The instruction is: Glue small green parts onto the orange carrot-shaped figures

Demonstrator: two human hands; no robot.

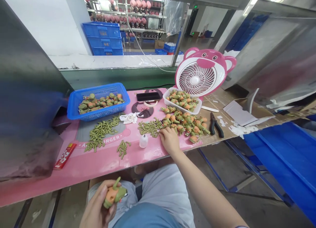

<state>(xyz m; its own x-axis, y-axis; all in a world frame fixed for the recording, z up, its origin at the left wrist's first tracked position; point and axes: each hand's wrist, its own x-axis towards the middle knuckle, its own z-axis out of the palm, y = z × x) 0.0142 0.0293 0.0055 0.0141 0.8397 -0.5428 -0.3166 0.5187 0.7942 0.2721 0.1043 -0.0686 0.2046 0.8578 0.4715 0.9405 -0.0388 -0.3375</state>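
My left hand (97, 206) is down by my lap, fingers wrapped round an orange and green toy figure (113, 194). My right hand (169, 139) reaches onto the pink mat (103, 162), fingers curled and pinching at the edge of a small pile of green stick parts (149, 127). What it pinches is too small to make out. A heap of orange and green figures (187, 122) lies just right of that hand. A small white bottle (143, 141) stands just left of it.
A blue basket (74, 104) of figures sits at the left, a white tray (166, 101) of figures at the back. More green parts (101, 132), a phone (148, 96), a pink bear fan (197, 77), black pliers (216, 124), a red packet (64, 156) and white cloth (129, 118) lie around.
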